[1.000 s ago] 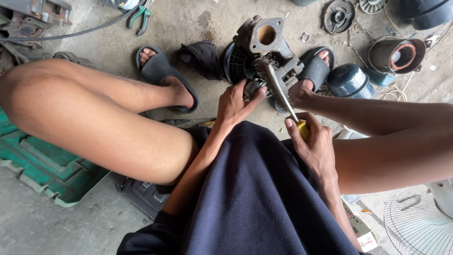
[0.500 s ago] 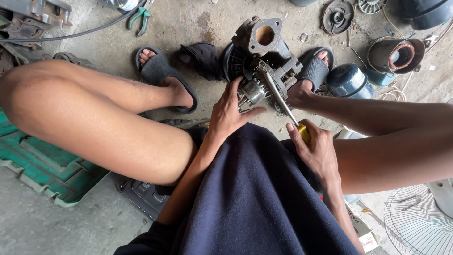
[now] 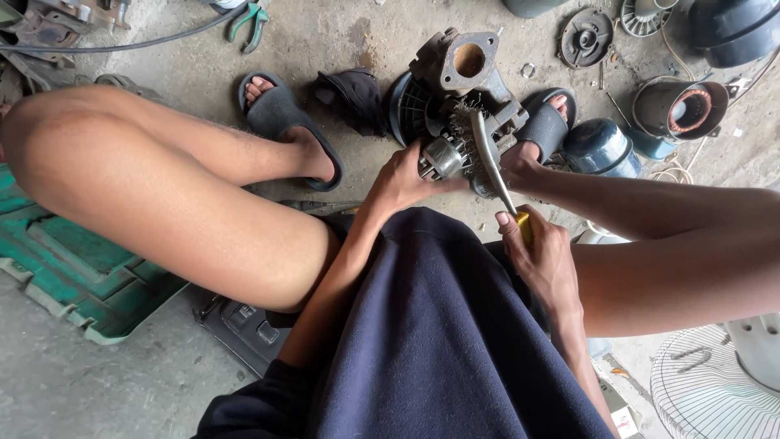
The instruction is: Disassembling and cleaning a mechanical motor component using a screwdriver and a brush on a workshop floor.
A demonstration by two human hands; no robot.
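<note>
A wire brush [image 3: 487, 154] is gripped by the right hand [image 3: 544, 260] at its yellow handle. The pump body [image 3: 459, 97] is steadied by the left hand [image 3: 402, 183], closed on its metal fitting. A green plastic case [image 3: 73, 284] lies far left of the pump body.

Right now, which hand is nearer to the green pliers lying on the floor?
Left. The left hand grips the pump's metal shaft, below and right of the green pliers. The right hand holds a wire brush farther right and lower.

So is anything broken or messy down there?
Yes. The pump body under the wire brush looks rusty and grimy, a motor housing lies tipped on its side with copper windings showing, and loose parts and pliers are scattered over the concrete floor.
</note>
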